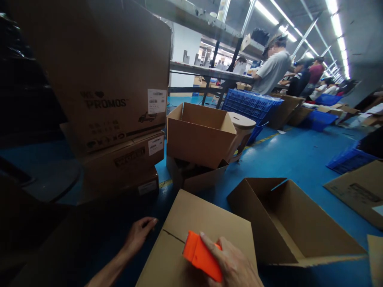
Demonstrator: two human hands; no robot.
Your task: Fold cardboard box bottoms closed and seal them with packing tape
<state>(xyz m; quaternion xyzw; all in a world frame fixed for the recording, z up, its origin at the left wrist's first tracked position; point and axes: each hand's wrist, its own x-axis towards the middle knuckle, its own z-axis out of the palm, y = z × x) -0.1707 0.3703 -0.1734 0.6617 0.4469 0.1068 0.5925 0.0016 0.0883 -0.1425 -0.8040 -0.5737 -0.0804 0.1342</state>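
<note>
A closed brown cardboard box (191, 223) lies right below me, its flaps meeting in a seam. My right hand (231, 265) grips an orange tape dispenser (201, 255) and holds it on the box top near the seam. My left hand (139, 235) rests against the box's left edge with its fingers curled on the side and nothing in it.
An open empty carton (287, 223) lies to the right on the blue floor (299, 155). Stacked boxes (113, 103) rise at the left, and an open carton (200, 133) sits on another ahead. Blue crates (248, 104), a workbench and several people stand at the back right.
</note>
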